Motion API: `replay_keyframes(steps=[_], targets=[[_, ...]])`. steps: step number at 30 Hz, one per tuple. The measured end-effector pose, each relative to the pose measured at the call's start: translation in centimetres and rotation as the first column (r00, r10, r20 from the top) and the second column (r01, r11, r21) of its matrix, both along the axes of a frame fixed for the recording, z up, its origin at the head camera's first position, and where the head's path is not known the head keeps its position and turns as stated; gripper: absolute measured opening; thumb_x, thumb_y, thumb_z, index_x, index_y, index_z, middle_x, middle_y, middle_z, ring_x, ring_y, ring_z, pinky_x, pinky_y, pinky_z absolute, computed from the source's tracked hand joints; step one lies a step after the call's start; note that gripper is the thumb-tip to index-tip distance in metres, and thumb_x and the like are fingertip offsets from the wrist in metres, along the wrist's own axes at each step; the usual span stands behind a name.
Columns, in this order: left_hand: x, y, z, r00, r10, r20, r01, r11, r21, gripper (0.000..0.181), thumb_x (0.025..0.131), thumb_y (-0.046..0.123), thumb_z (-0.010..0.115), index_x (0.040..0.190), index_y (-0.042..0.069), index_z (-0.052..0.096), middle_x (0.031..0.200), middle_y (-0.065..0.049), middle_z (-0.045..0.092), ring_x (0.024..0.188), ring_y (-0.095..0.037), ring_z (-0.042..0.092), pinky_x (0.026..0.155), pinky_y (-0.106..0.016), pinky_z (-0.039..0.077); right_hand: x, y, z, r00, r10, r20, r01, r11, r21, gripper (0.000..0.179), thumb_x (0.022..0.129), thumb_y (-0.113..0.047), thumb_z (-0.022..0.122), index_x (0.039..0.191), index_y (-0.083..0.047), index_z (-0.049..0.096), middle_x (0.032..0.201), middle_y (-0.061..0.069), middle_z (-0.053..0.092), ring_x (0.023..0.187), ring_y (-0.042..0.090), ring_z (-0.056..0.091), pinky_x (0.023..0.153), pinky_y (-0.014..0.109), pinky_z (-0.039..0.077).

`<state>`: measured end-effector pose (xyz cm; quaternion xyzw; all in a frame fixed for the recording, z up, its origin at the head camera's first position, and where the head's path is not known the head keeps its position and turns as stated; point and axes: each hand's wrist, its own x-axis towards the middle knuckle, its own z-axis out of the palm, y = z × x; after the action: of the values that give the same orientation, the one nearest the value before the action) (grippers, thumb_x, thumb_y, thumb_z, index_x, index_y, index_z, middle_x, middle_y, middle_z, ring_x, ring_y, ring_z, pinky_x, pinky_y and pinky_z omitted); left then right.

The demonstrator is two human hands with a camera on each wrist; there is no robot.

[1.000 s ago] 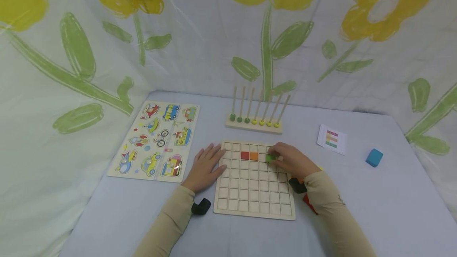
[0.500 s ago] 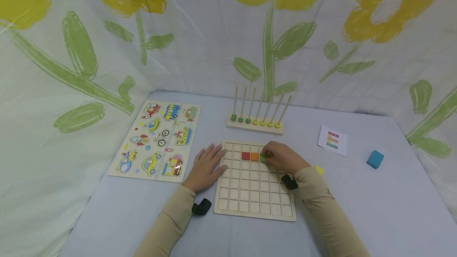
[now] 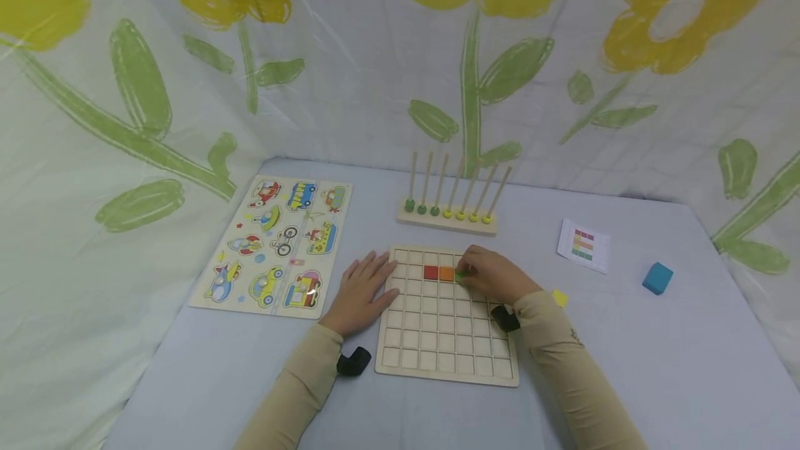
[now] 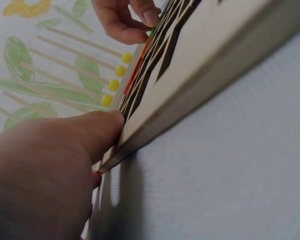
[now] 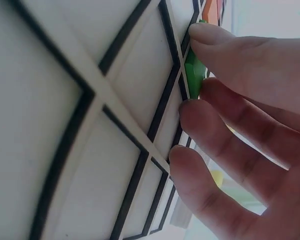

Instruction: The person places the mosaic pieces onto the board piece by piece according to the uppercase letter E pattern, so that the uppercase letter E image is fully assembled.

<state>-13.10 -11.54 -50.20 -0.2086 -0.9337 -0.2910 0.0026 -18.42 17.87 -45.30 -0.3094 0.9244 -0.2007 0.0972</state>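
Sheet (image 3: 350, 89): white, creased, slightly shiny, w/ yellow flowers & green leaves; is hanging behind table.
Table (image 3: 656, 367): pale, smooth-looking; is bearing all pcs. below.
Puzzle (image 3: 250, 273): thin rect. bd., vehicle pics., glossy patches; is lying left of grid board.
Grid board (image 3: 446, 323): pale wood, rounded corners, square recesses, raised ribs; is lying flat, mid-table.
Sleeves (image 3: 287, 394): beige fabric, wrinkled; right one is partly blocking yellow block.
Peg rack (image 3: 446, 223): wood base, 7 thin rods, round beads (green on 3, yel. on 4); is standing beyond grid board.
Left hand (image 3: 361, 294): fingers spread, relaxed; is resting btwn puzzle & grid board, thumb touching board's edge.
Right hand (image 3: 494, 276): is pinching green block btwn thumb & fingers, covering some upper-right recesses.
Card (image 3: 584, 248): white, flat, printed colour grid; is lying right of peg rack.
Blue block (image 3: 657, 278): solid, flat-faced; is sitting near card.
Yellow block (image 3: 559, 298): is peeking out beside right sleeve.
Red block (image 3: 431, 273), orange block (image 3: 446, 273): square-topped; are filling adjacent recesses, 2nd row from top.
Green block (image 5: 194, 75): smooth; is sitting just right of orange block, same row; seating depth unclear.
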Motion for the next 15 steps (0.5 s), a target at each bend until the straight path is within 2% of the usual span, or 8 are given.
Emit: replay_keyframes(steps=[3,7,11,15], targets=[[-0.1,0.0,-0.1,1.0,0.001,0.002,-0.001,1.0,0.006,0.056,0.098,0.041,0.05,0.146,0.015,0.041,0.156,-0.006,0.031,0.147,-0.028,0.016,0.119,-0.05,0.008,0.1,0.1,0.1,1.0,-0.011,0.009,0.011,1.0,0.011,0.017,0.088,-0.018,0.07,0.104,-0.011,0.068,0.103,-0.002,0.061,0.095,0.015,0.061,0.086,0.033,0.053],[-0.1,0.1,-0.2,1.0,0.004,0.009,-0.004,1.0,-0.001,0.056,0.098,0.042,0.049,0.147,0.016,0.04,0.156,-0.005,0.03,0.147,-0.027,0.015,0.119,-0.049,0.007,0.6,0.9,0.7,0.996,-0.075,0.046,0.074,0.997,0.035,0.021,0.091,-0.022,0.067,0.11,-0.012,0.067,0.11,-0.002,0.06,0.1,0.017,0.062,0.089,0.038,0.052],[-0.1,0.1,-0.1,1.0,0.005,0.018,-0.004,1.0,-0.007,0.056,0.098,0.042,0.049,0.147,0.016,0.04,0.156,-0.005,0.029,0.148,-0.027,0.014,0.119,-0.049,0.007,1.4,3.2,1.4,0.985,-0.154,0.08,0.149,0.987,0.064,0.025,0.092,-0.023,0.065,0.114,-0.011,0.064,0.112,0.0,0.06,0.1,0.02,0.062,0.087,0.041,0.052],[0.0,0.1,0.1,1.0,0.005,0.017,-0.005,1.0,0.0,0.056,0.098,0.041,0.05,0.147,0.015,0.04,0.156,-0.006,0.03,0.147,-0.028,0.015,0.119,-0.05,0.007,2.7,5.9,2.2,0.978,-0.194,0.076,0.187,0.979,0.086,0.027,0.092,-0.019,0.065,0.116,-0.01,0.062,0.112,0.002,0.061,0.098,0.022,0.061,0.081,0.04,0.054]])
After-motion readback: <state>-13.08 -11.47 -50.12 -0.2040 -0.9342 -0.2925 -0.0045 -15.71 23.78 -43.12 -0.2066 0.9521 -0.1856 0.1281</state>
